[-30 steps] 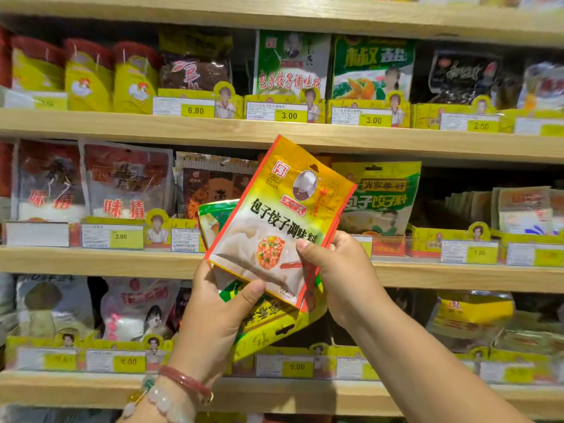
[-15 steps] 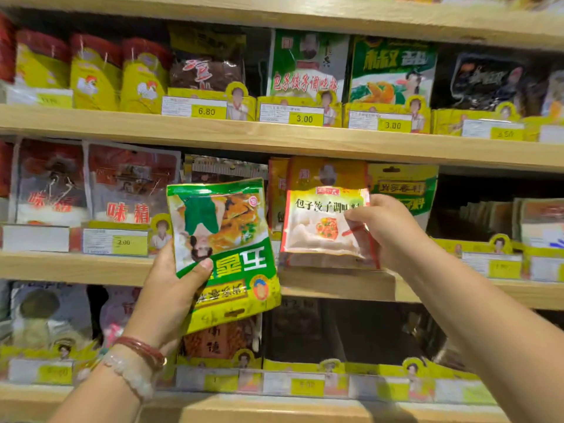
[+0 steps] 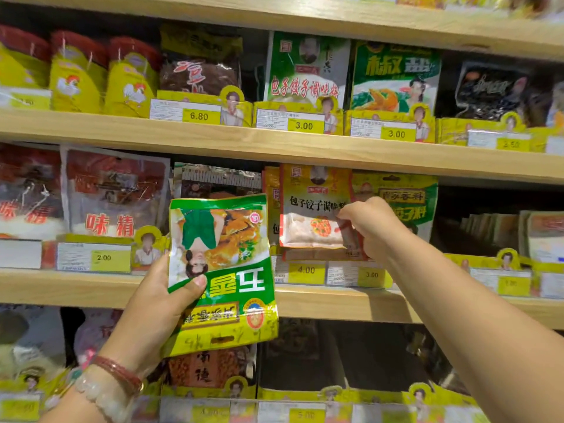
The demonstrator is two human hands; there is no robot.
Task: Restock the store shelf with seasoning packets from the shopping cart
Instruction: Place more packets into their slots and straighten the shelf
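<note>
The left hand [image 3: 152, 303] grips a green-and-yellow packet [image 3: 221, 273] by its left edge, thumb across the front; the packet is upside down and held in front of the middle shelf [image 3: 335, 303], clear of it. Bead bracelets [image 3: 113, 381] circle the left wrist. The right hand [image 3: 370, 228] reaches to the middle shelf and pinches the right edge of an orange-and-white packet [image 3: 314, 209], which stands upright at the front of a row of like packets — behind yellow price tags [image 3: 332, 273] reading 4.00 and 3.00. Just right of it stands a yellow-green packet [image 3: 409, 199], partly hidden by the hand. To the left on the same shelf are red-and-white bags [image 3: 113, 196] above a 2.00 tag. The upper shelf [image 3: 274, 145] carries more packets — a green-and-white packet [image 3: 306, 68] sits above a 3.00 tag
</note>
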